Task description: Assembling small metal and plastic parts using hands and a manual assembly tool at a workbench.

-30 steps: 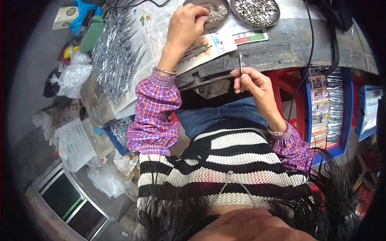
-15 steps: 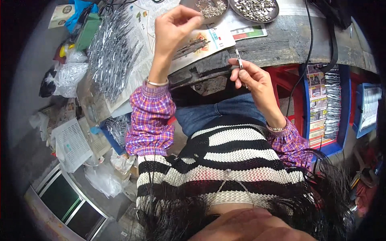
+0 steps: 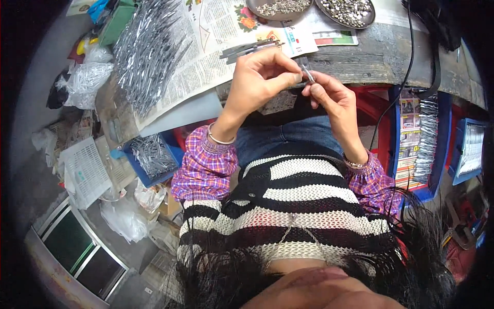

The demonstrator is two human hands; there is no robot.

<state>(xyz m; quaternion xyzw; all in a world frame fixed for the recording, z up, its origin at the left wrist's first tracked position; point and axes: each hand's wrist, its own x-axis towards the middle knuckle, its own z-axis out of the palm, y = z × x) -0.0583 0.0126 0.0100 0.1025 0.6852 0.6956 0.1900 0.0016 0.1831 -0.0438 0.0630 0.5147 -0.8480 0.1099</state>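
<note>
Over the table's near edge, my right hand [image 3: 337, 100] pinches a slim, shiny metal piece [image 3: 306, 68] that points up and away from me. My left hand [image 3: 262, 77] meets it there, thumb and forefinger pressed together at the piece's side. Whatever those left fingertips hold is too small to make out. Beyond my hands stands a round dark dish [image 3: 280, 17] of small metal pins. To its right is a second dish [image 3: 369, 20] with small, rounded metal bits. A few flat, dark metal strips [image 3: 239, 51] lie on newspaper behind my left hand.
Many slender pointed metal parts [image 3: 146, 56] are heaped on the newspaper [image 3: 216, 26] at left. Below them sits a blue bin [image 3: 149, 181] of similar parts. At right, a blue tray [image 3: 442, 139] holds rows of metal pieces, and a black cable [image 3: 409, 56] crosses the table [image 3: 355, 64].
My left hand has come from beside the dish of pins down and rightward to the slim metal piece. My right hand keeps its pinch. The whole view has shifted slightly.
</note>
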